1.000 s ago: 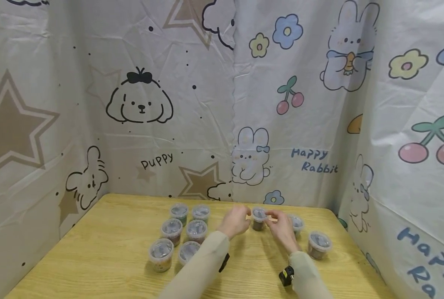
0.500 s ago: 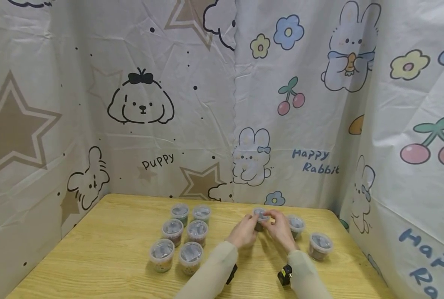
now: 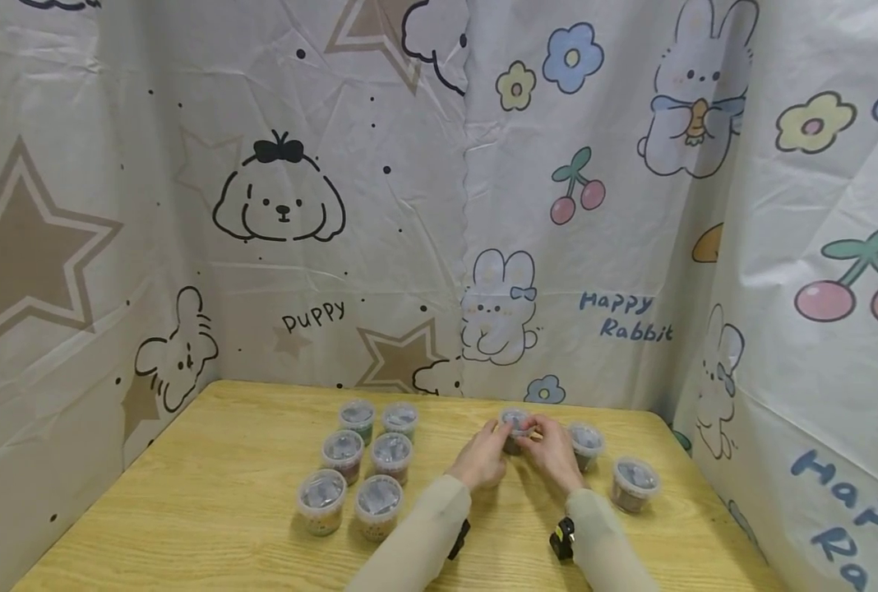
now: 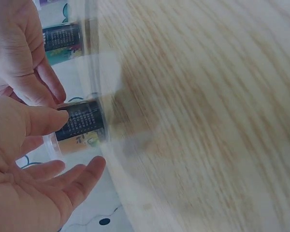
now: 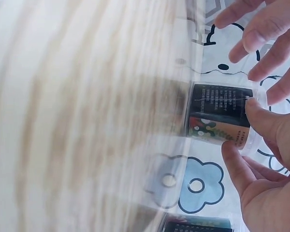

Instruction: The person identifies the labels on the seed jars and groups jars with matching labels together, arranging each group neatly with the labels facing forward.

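Note:
A small lidded clear plastic tub stands near the table's back edge, between both hands. My left hand holds its left side, thumb against the dark label and the other fingers spread out. From the right, my right hand grips the tub near its lid rim, with its thumb at the top of the label. The wrist views show the tub's black label with white print and an orange-brown picture band. Fingers partly cover the lid.
Several similar tubs stand in two columns on the left, including a front one. Two more, a rear tub and a nearer tub, stand right of my right hand. A printed curtain rises behind the wooden table.
My left hand has moved right and forward from beside the tub to take hold of it. Over the last half second both hands stay at the tub with only slight finger shifts.

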Demonstrator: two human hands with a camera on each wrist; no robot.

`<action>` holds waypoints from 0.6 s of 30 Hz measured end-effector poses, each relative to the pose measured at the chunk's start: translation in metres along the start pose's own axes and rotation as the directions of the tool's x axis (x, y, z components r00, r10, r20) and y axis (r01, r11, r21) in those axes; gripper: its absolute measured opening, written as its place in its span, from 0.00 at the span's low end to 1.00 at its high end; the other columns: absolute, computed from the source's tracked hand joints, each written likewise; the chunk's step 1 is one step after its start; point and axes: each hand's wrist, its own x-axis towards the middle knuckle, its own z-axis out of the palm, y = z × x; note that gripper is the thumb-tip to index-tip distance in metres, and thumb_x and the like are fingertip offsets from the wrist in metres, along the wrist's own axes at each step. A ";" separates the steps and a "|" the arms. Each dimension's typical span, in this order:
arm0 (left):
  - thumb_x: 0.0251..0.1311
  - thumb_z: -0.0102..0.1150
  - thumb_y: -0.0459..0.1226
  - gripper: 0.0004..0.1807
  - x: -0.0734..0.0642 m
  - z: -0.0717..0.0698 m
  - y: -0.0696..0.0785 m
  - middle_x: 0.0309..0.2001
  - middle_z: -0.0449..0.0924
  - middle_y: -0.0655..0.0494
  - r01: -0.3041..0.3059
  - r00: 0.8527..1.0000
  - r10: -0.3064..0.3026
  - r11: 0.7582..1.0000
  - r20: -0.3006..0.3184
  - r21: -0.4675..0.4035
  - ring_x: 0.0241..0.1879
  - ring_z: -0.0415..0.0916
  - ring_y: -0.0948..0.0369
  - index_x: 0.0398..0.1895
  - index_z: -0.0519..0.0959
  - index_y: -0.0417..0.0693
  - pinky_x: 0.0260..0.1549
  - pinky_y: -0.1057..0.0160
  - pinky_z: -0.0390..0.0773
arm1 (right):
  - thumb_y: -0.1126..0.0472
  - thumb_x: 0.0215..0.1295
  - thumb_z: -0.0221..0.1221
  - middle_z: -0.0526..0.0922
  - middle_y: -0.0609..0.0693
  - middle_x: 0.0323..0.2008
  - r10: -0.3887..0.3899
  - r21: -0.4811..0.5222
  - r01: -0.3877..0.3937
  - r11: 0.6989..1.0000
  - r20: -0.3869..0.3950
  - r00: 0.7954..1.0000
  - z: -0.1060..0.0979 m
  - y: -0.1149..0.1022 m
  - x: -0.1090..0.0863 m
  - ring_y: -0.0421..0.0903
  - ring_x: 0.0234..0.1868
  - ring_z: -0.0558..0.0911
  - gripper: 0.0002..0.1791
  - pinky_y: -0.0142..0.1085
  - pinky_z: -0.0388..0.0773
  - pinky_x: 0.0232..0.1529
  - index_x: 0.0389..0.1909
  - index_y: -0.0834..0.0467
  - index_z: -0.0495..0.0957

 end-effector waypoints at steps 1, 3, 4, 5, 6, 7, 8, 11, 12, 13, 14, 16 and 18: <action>0.59 0.57 0.25 0.34 0.000 0.000 0.000 0.69 0.64 0.40 -0.002 1.000 0.002 1.000 -0.008 -0.003 0.61 0.73 0.45 0.70 0.65 0.49 0.57 0.48 0.78 | 0.67 0.57 0.68 0.84 0.56 0.41 0.001 -0.002 -0.001 1.000 0.002 1.000 0.000 0.000 0.000 0.60 0.55 0.80 0.07 0.50 0.81 0.54 0.32 0.59 0.79; 0.58 0.57 0.24 0.33 -0.002 0.001 0.000 0.68 0.65 0.40 -0.010 1.000 0.010 1.000 -0.026 -0.009 0.61 0.73 0.44 0.68 0.67 0.49 0.56 0.48 0.78 | 0.67 0.57 0.69 0.84 0.55 0.39 -0.003 0.000 0.003 1.000 0.010 1.000 -0.001 -0.001 -0.002 0.58 0.52 0.81 0.07 0.49 0.82 0.53 0.32 0.59 0.79; 0.58 0.58 0.24 0.32 -0.003 0.001 0.001 0.68 0.65 0.39 -0.016 0.999 0.016 1.000 -0.035 -0.009 0.61 0.73 0.44 0.67 0.67 0.48 0.57 0.47 0.78 | 0.66 0.57 0.69 0.83 0.54 0.38 -0.003 0.006 0.002 1.000 0.017 1.000 -0.002 -0.002 -0.003 0.56 0.50 0.82 0.07 0.48 0.82 0.53 0.32 0.59 0.78; 0.58 0.58 0.25 0.32 -0.005 0.001 0.001 0.69 0.64 0.38 -0.021 0.999 0.020 1.000 -0.044 -0.017 0.62 0.72 0.43 0.67 0.67 0.47 0.57 0.47 0.78 | 0.66 0.57 0.69 0.83 0.53 0.37 -0.008 0.007 0.008 1.000 0.024 1.000 -0.002 -0.003 -0.004 0.54 0.48 0.82 0.07 0.48 0.82 0.52 0.31 0.59 0.78; 0.58 0.59 0.25 0.31 -0.007 0.001 0.002 0.69 0.63 0.37 -0.025 0.998 0.024 0.999 -0.053 -0.025 0.62 0.71 0.43 0.66 0.67 0.46 0.57 0.46 0.77 | 0.66 0.57 0.69 0.83 0.53 0.36 -0.013 0.009 0.013 1.000 0.032 0.999 -0.003 -0.003 -0.005 0.53 0.46 0.82 0.08 0.47 0.83 0.51 0.31 0.59 0.78; 0.58 0.60 0.25 0.31 -0.009 0.001 0.002 0.69 0.63 0.36 -0.030 0.997 0.028 0.999 -0.065 -0.030 0.62 0.71 0.42 0.66 0.67 0.45 0.58 0.46 0.77 | 0.66 0.57 0.69 0.83 0.52 0.35 -0.020 0.007 0.020 1.000 0.038 0.999 -0.003 -0.003 -0.006 0.51 0.44 0.82 0.08 0.47 0.83 0.51 0.31 0.58 0.78; 0.58 0.60 0.25 0.31 -0.011 0.001 0.002 0.69 0.63 0.36 -0.039 0.996 0.036 0.999 -0.080 -0.037 0.63 0.71 0.42 0.66 0.67 0.45 0.58 0.46 0.77 | 0.66 0.57 0.69 0.83 0.52 0.35 -0.026 0.004 0.026 1.000 0.045 0.999 -0.004 -0.004 -0.007 0.51 0.44 0.83 0.08 0.47 0.83 0.50 0.31 0.58 0.78; 0.59 0.61 0.27 0.28 -0.016 0.001 0.004 0.67 0.64 0.35 -0.061 0.991 0.054 0.997 -0.126 -0.051 0.62 0.71 0.41 0.64 0.68 0.43 0.57 0.45 0.77 | 0.65 0.59 0.68 0.85 0.52 0.37 -0.044 0.001 0.044 0.999 0.071 0.997 -0.010 -0.008 -0.012 0.54 0.45 0.84 0.07 0.50 0.82 0.52 0.32 0.58 0.78; 0.60 0.60 0.27 0.27 -0.017 0.000 0.004 0.66 0.65 0.35 -0.069 0.988 0.061 0.996 -0.143 -0.049 0.61 0.72 0.42 0.63 0.69 0.44 0.57 0.46 0.78 | 0.64 0.59 0.68 0.85 0.53 0.38 -0.051 0.004 0.051 0.999 0.082 0.995 -0.012 -0.010 -0.013 0.56 0.47 0.85 0.07 0.51 0.82 0.52 0.33 0.57 0.78; 0.61 0.60 0.28 0.24 -0.018 -0.001 0.004 0.64 0.68 0.36 -0.081 0.984 0.072 0.995 -0.164 -0.054 0.59 0.74 0.43 0.61 0.70 0.43 0.55 0.47 0.79 | 0.64 0.60 0.67 0.85 0.54 0.39 -0.056 0.008 0.056 0.998 0.090 0.994 -0.015 -0.012 -0.014 0.58 0.48 0.84 0.06 0.53 0.81 0.53 0.33 0.57 0.78; 0.62 0.59 0.28 0.22 -0.018 -0.002 0.004 0.61 0.70 0.38 -0.094 0.980 0.081 0.993 -0.182 -0.066 0.56 0.76 0.45 0.59 0.70 0.43 0.53 0.49 0.80 | 0.63 0.60 0.67 0.85 0.54 0.40 -0.063 0.014 0.062 0.998 0.099 0.993 -0.017 -0.014 -0.015 0.59 0.50 0.84 0.06 0.54 0.80 0.54 0.34 0.56 0.78; 0.64 0.58 0.29 0.19 -0.019 -0.004 0.004 0.57 0.73 0.41 -0.108 0.974 0.085 0.989 -0.211 -0.102 0.52 0.78 0.48 0.57 0.71 0.43 0.50 0.52 0.82 | 0.63 0.60 0.67 0.85 0.55 0.42 -0.082 0.021 0.080 0.997 0.112 0.990 -0.022 -0.017 -0.016 0.61 0.51 0.83 0.06 0.54 0.80 0.55 0.34 0.55 0.78; 0.66 0.56 0.30 0.16 -0.022 -0.006 0.003 0.54 0.74 0.45 -0.112 0.970 0.076 0.983 -0.231 -0.145 0.50 0.78 0.52 0.56 0.72 0.43 0.47 0.56 0.82 | 0.62 0.61 0.67 0.85 0.55 0.43 -0.100 0.029 0.097 0.995 0.120 0.988 -0.024 -0.019 -0.017 0.61 0.52 0.83 0.06 0.54 0.80 0.55 0.35 0.55 0.78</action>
